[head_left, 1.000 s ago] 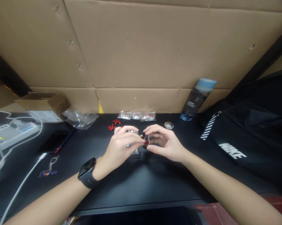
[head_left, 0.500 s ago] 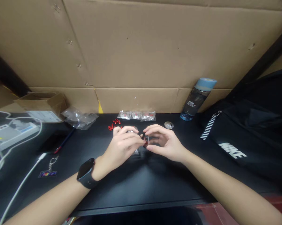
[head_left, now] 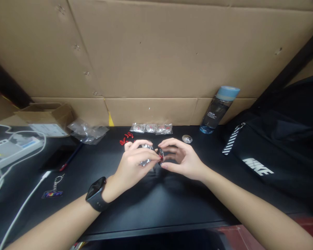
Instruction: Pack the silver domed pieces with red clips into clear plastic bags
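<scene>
My left hand (head_left: 134,158), with a watch on its wrist, has its thumb and fingertips pinched at a small red piece (head_left: 161,158) on the face of a round clear disc (head_left: 160,152). The disc stands on edge between my hands. My right hand (head_left: 181,156) grips the disc's rim with curved thumb and fingers. Shiny clear plastic wrapping (head_left: 145,161) shows under and between my left fingers; whether that hand holds it I cannot tell. Just beyond my left hand lie several curled red pieces (head_left: 126,138), partly hidden by it.
Clear packets (head_left: 151,128) lie along the cardboard wall. Another clear disc (head_left: 187,139) and a water bottle (head_left: 219,109) are to the right, beside a black bag (head_left: 271,149). A cardboard box (head_left: 48,118), plastic bag (head_left: 89,131), power strip (head_left: 16,147) and keychain (head_left: 52,193) are on the left.
The disc has turned so more of its face shows between my hands. My left hand has shifted slightly, exposing more of the plastic wrapping.
</scene>
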The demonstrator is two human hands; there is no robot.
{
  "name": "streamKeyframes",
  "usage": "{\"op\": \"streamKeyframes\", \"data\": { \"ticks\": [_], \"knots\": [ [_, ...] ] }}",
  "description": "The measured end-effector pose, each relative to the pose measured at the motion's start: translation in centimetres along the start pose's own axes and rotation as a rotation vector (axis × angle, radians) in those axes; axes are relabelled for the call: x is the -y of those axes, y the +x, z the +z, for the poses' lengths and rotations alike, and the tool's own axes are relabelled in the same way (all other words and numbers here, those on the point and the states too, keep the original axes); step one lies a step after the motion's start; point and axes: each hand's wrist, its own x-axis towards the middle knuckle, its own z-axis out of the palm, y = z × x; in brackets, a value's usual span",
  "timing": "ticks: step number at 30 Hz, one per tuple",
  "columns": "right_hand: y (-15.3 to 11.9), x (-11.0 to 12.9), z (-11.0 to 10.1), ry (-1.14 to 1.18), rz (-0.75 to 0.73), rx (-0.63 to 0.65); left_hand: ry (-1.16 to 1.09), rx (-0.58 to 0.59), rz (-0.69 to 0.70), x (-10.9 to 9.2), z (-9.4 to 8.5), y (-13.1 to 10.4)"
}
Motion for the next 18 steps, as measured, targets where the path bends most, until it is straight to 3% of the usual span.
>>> {"op": "streamKeyframes", "data": {
  "ticks": [11,18],
  "knots": [
    [-0.02,0.15,0.02,-0.026,0.012,0.001,0.043,-0.031,-0.014,-0.06,0.09,0.03],
    [0.01,0.15,0.13,-0.044,0.008,0.002,0.055,0.021,-0.033,-0.05,0.04,0.11]
  ]
}}
